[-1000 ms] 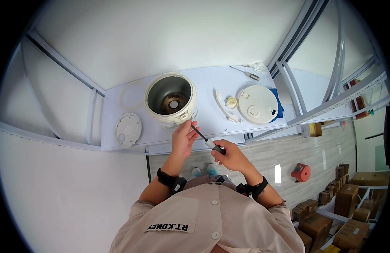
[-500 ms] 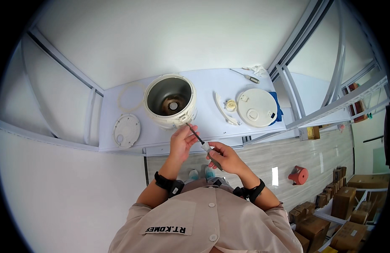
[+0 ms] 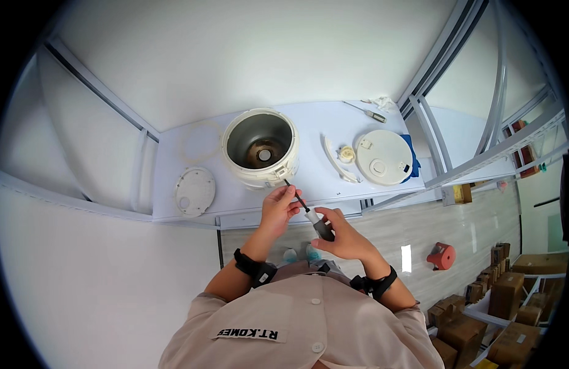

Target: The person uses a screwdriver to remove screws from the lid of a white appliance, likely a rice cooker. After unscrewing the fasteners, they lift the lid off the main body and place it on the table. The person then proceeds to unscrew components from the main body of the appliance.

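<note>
A screwdriver [image 3: 321, 229] with a grey handle and dark shaft slants up towards the front rim of a white rice cooker body [image 3: 260, 179]. My right hand [image 3: 346, 237] has its fingers curled round the handle. My left hand [image 3: 277, 212] is closed, with thumb and fingertips at the shaft near the tip. The tip is at the cooker's front latch or hinge part; whether it sits in a screw is too small to tell. The cooker stands upright without a lid, showing its grey inside with a brownish bottom and a pale round piece in the centre.
A round white plate [image 3: 195, 192] and a faint pale ring [image 3: 201, 141] lie left of the cooker. To the right are a curved white strip [image 3: 336, 161], a small cream part [image 3: 346, 154], a white lid [image 3: 384, 157] over something blue, and another screwdriver [image 3: 365, 112]. A red stool [image 3: 441, 256] stands on the floor.
The whole view has shifted slightly, so everything appears a little further right. My right hand's fingers have shifted on the screwdriver handle, which looks turned. The tip stays at the cooker's front.
</note>
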Available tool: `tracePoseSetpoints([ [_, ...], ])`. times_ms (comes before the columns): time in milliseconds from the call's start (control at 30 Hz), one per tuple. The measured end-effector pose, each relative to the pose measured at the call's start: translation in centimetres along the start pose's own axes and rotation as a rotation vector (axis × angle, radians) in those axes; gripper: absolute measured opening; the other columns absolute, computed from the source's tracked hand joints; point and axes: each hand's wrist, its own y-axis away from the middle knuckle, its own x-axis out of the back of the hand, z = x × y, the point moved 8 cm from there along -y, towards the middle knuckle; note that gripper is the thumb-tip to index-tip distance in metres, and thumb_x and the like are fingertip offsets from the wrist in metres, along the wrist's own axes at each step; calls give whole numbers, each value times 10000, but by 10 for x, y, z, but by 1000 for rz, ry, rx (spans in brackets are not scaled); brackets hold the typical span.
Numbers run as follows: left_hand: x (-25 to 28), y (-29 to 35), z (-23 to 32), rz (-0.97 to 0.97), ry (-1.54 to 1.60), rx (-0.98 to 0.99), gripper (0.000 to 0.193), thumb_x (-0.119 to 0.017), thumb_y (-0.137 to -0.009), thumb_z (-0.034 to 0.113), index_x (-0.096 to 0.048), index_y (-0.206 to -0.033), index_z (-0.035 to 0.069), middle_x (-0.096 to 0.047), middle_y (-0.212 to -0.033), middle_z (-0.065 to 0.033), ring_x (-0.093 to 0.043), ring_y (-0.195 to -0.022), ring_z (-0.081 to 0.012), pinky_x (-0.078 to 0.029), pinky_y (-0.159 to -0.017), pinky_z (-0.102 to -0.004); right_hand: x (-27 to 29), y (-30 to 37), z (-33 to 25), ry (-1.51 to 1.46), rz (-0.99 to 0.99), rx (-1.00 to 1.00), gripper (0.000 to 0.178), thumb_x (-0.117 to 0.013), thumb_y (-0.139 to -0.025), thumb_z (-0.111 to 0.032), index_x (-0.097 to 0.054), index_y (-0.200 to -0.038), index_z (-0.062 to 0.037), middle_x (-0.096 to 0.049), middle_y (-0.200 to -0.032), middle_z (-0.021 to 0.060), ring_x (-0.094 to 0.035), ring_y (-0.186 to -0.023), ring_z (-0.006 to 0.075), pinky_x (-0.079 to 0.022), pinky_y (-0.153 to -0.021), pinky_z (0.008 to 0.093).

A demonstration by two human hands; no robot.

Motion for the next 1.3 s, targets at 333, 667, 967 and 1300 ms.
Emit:
tracePoseSetpoints([
  [333, 0, -3, 1, -10, -10, 28, 215, -719, -1054, 269, -667, -1162, 90, -724, -1044, -24, -709, -812, -128, -572, -708, -277, -6, 14, -2, -17, 170, -138, 842, -879, -825, -104, -444, -1546, -78, -572, -1187, 129, -634, -979, 236, -547, -871, 378],
  [667, -10, 2, 12, -187, -190, 13, 362, -640, -1093, 199, -599, -1421, 51, -710, -1357, -103, -734, -1040, -161, -592, -906, -299, -12, 20, 20, -555, 295, -226, 516, -533, -1095, -123, -367, -1580, -59, -704, -1124, 119, -686, -807, 143, -553, -682, 277],
  [967, -2, -5, 1, -212, -84, 44, 245, -680, -1077, 230, -650, -1251, 59, -746, -1176, -62, -734, -979, -132, -582, -817, -270, -6, 26, -2, -58, 425, -10, 527, -723, -995, -181, -520, -1467, -67, -686, -1070, 82, -617, -779, 155, -533, -673, 310],
  [1300, -2, -8, 2, -201, -122, 45, 189, -689, -1071, 221, -677, -1207, 91, -748, -1178, -60, -715, -955, -119, -579, -831, -282, -18, 31, 17, -511, 423, -259, 405, -629, -1060, -95, -506, -1442, -37, -642, -1044, 90, -656, -772, 134, -534, -690, 264],
])
